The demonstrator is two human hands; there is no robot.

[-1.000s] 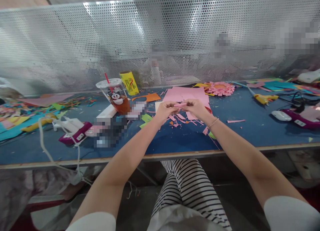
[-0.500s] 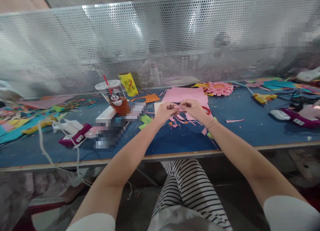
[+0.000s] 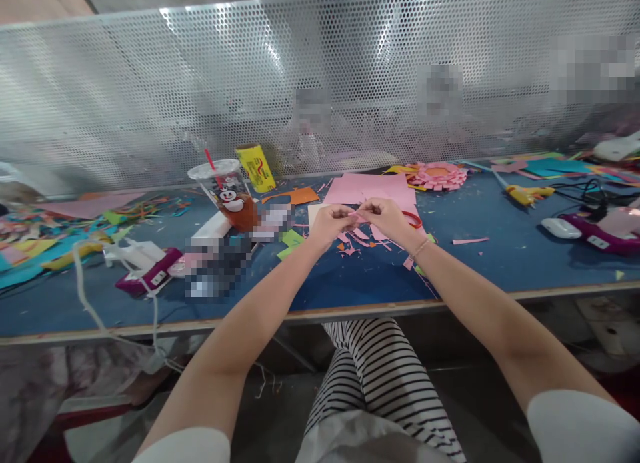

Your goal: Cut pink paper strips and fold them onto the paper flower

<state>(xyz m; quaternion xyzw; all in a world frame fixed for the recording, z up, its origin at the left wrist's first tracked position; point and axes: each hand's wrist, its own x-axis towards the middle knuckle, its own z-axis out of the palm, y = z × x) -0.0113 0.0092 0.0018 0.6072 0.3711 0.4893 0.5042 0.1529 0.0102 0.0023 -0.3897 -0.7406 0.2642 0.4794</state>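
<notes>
Between my two hands is a small pink paper piece (image 3: 357, 216), pinched by the fingertips of each. My left hand (image 3: 330, 224) is closed on its left end, and my right hand (image 3: 384, 216) is closed on its right end. Behind them lies a pink sheet (image 3: 370, 188) on the blue table (image 3: 340, 283). Pink paper scraps (image 3: 350, 243) are scattered just below my fingers. The red handle of a tool (image 3: 413, 219) shows beside my right hand; the rest of it is hidden.
A drink cup (image 3: 233, 199) with a red straw, a yellow box (image 3: 256, 168) and a purple power strip (image 3: 149, 273) stand left. Rightward are a pink paper rosette (image 3: 440, 176), a yellow glue gun (image 3: 527, 195) and another purple strip (image 3: 600, 239). A perforated metal screen (image 3: 250, 83) rises behind.
Both hands hold nearly the same pose on the pink paper piece. The camera view has shifted very slightly.
</notes>
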